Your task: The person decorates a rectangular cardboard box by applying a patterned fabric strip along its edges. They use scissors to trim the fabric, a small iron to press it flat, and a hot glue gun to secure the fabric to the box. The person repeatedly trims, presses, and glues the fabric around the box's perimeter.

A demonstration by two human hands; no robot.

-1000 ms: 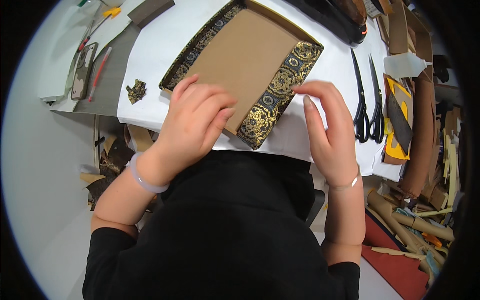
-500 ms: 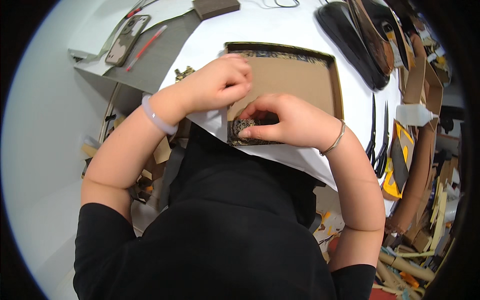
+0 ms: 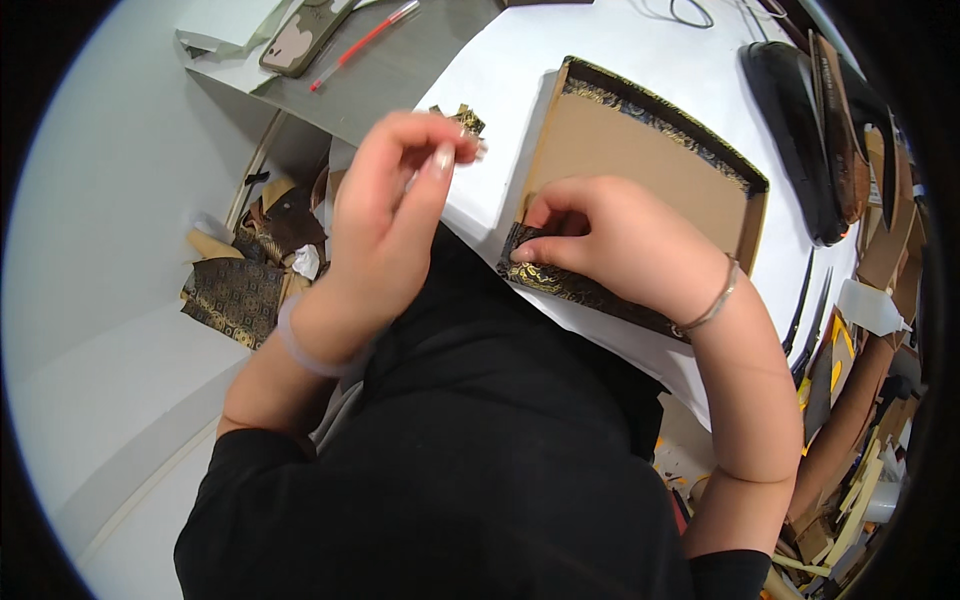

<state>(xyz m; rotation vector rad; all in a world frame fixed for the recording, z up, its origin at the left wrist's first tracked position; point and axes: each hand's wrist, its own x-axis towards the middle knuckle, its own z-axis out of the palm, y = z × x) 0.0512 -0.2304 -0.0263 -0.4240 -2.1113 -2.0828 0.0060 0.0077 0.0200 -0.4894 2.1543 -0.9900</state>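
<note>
Roughly partway: box lined on two walls

Box [image 3: 640, 165] sits on the white sheet [image 3: 500, 85]. Patterned cloth [image 3: 565, 282] covers near and far walls; right wall's inside looks bare. Inside: brown base, some right-hand fingertips. Right hand [image 3: 622, 235] pinches near wall at left corner. Left hand [image 3: 388, 210] curled, raised; can't tell if holding anything.

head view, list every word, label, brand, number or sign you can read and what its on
None can be read.
Open box: gold-on-dark pattern, no lettering I can make out.
Phone: pale shapes on its case, no legible text.
White bottle: no legible label.
Clutter along the right edge: too small or blurred to read.
</note>
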